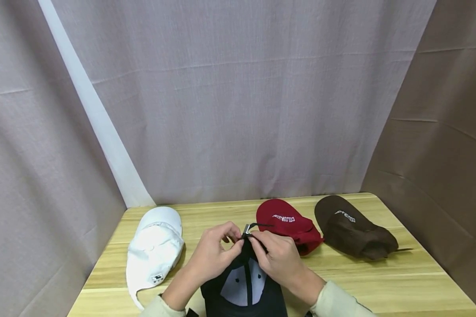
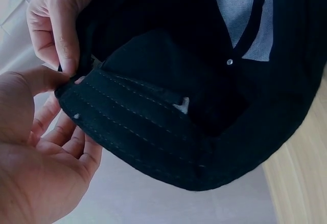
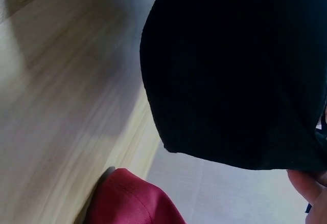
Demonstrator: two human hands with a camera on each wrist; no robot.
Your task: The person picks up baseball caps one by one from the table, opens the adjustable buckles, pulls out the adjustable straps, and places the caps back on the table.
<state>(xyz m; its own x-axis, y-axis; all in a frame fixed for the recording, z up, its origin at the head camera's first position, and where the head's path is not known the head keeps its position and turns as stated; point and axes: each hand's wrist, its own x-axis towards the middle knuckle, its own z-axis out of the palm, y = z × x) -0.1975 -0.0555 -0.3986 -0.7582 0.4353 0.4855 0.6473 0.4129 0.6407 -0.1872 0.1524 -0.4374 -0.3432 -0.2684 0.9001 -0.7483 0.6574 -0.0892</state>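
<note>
A black cap (image 1: 273, 301), its grey-lined inside facing me, is held up at the near edge of the table. My left hand (image 1: 214, 248) pinches the back strap beside a small metal buckle (image 1: 247, 229). From the other side, my right hand (image 1: 279, 257) grips the strap with thumb and fingers, and a thin loose strap end (image 1: 260, 225) sticks out past the buckle. In the left wrist view, thumb and fingers of the left hand (image 2: 46, 147) meet at the corner of the stitched band (image 2: 138, 116), right by the right hand (image 2: 61, 24).
A white cap (image 1: 154, 251) lies on the wooden table (image 1: 103, 281) at the left. Beyond my right hand are a red cap (image 1: 287, 224) and, farther right, a dark brown cap (image 1: 353, 229). Grey curtains (image 1: 242, 132) hang behind the table and at both sides.
</note>
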